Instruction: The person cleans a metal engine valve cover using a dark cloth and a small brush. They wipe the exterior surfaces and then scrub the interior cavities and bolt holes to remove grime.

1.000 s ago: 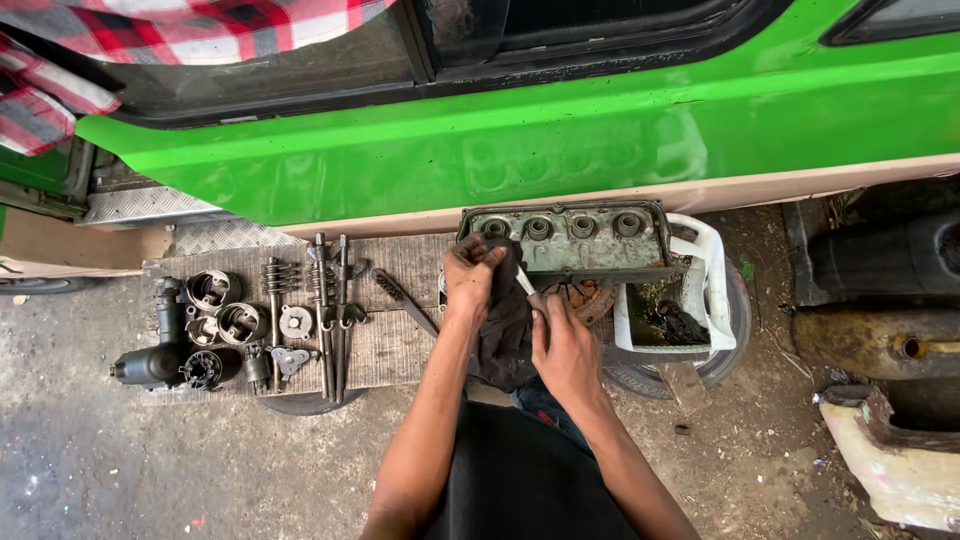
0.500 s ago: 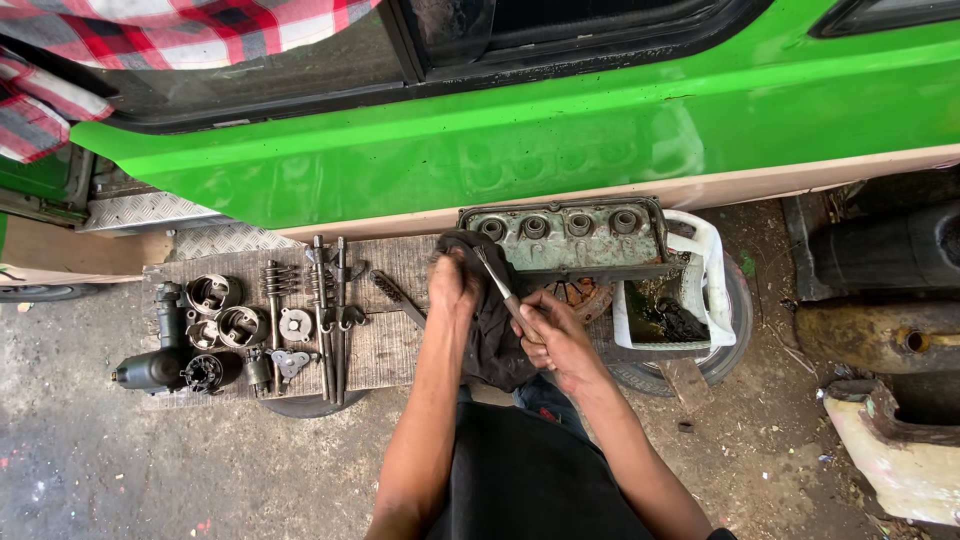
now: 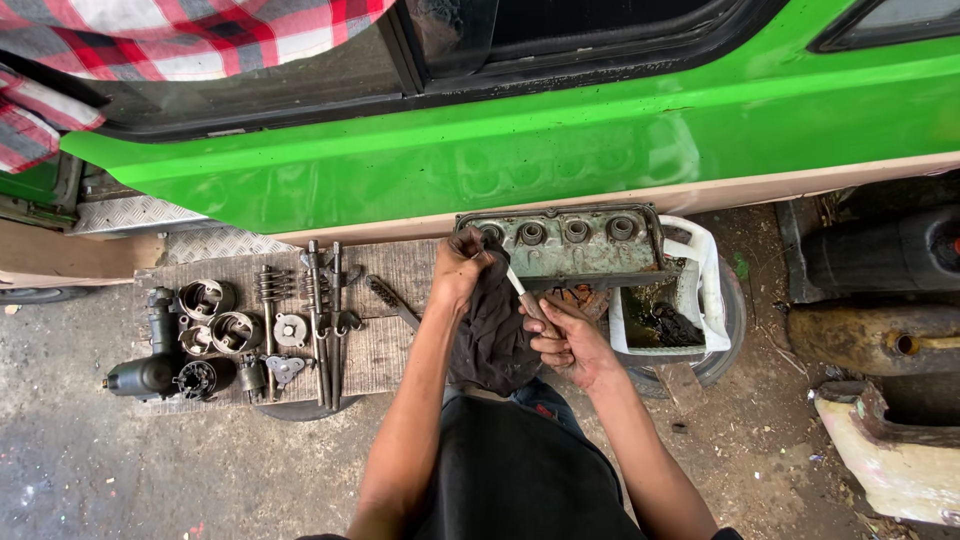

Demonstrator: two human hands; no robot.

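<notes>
Low in the frame's centre, the right hand (image 3: 565,340) has drawn back toward the body since a moment ago, fingers closed round the wooden handle of a thin tool (image 3: 527,300) whose tip now angles up to the left hand. The left hand (image 3: 462,270) has slid to the near left corner of the grimy engine cover (image 3: 565,243), clenched on a dark rag (image 3: 492,335) hanging below it. Further left lie pistons (image 3: 215,315) on a mat; beyond, the green vehicle body (image 3: 520,140).
</notes>
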